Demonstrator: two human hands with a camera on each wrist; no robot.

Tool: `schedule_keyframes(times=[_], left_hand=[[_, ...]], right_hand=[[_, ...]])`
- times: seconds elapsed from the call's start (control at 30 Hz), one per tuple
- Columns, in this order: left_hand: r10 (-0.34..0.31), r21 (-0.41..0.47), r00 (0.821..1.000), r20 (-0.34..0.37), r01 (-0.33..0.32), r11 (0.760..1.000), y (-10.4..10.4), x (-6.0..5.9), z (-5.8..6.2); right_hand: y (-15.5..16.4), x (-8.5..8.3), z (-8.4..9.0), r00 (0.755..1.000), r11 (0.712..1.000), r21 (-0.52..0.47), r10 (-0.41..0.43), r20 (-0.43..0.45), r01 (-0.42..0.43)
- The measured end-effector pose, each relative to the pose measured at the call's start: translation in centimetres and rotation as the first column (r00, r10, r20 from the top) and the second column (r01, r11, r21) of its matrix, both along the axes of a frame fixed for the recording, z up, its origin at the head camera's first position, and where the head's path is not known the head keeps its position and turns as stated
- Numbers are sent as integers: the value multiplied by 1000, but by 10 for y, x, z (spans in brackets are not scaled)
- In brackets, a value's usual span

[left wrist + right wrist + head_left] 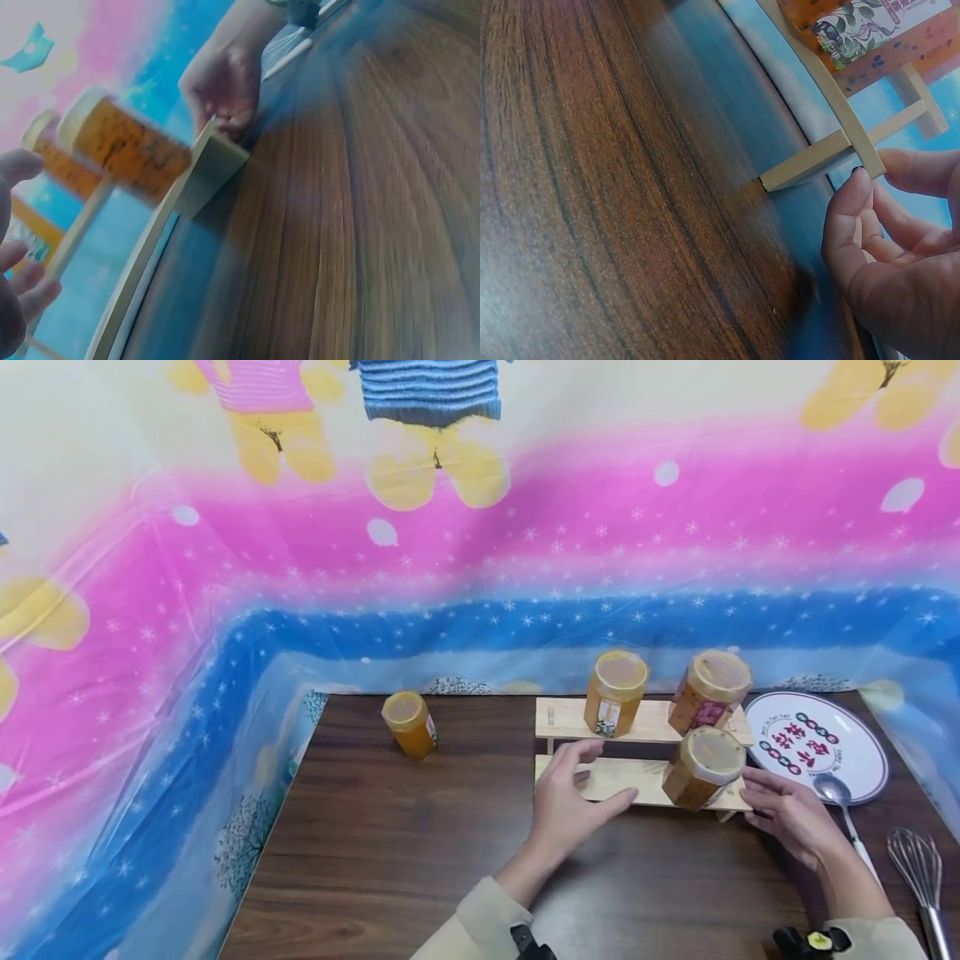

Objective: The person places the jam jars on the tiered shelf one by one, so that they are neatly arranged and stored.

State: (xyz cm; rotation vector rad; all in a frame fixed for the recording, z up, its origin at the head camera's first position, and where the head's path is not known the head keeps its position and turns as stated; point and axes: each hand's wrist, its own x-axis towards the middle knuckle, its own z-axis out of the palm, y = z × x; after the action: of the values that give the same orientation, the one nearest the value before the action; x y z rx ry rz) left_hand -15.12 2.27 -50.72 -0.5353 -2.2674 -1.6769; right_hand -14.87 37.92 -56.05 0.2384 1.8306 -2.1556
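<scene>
fingers of left hand (566,802) loose, spread over wooden rack (600,777); right hand (787,814) fingers pinch rack end.

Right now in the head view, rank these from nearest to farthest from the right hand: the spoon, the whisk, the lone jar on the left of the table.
Measured from the right hand:
1. Spoon, just to its right, beside the fingers.
2. Whisk, farther right, near the table's front edge.
3. Lone jar, far left, past the wooden rack.
</scene>
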Motion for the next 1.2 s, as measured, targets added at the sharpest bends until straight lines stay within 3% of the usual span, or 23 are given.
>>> schedule_keyframes(times=[0.13, 0.33, 0.5, 0.63, 0.8, 1.2], left_hand=[[99, 37, 993, -57, -97, 995, -20, -3, -2], [250, 116, 960, -126, -236, 965, -52, -14, -11], [380, 165, 922, -74, -364, 917, -83, -24, -21], [480, 180, 877, -26, -468, 865, -109, -34, -32], [591, 156, 807, 10, -584, 796, -136, -42, -44], [734, 159, 671, 111, -741, 653, -175, -56, -58]], right_hand=[[0, -1, 0, 1000, 1000, -4, 2, -13, -2], [0, 0, -1, 1000, 1000, -23, 0, -27, 0], [-1, 0, -1, 1000, 999, -39, -3, -27, 2], [-2, 0, -1, 999, 999, -49, -12, -31, 10], [-2, 0, 0, 999, 998, -64, -12, -48, 9], [-1, 1, 1, 998, 999, -51, -5, -55, 2]])
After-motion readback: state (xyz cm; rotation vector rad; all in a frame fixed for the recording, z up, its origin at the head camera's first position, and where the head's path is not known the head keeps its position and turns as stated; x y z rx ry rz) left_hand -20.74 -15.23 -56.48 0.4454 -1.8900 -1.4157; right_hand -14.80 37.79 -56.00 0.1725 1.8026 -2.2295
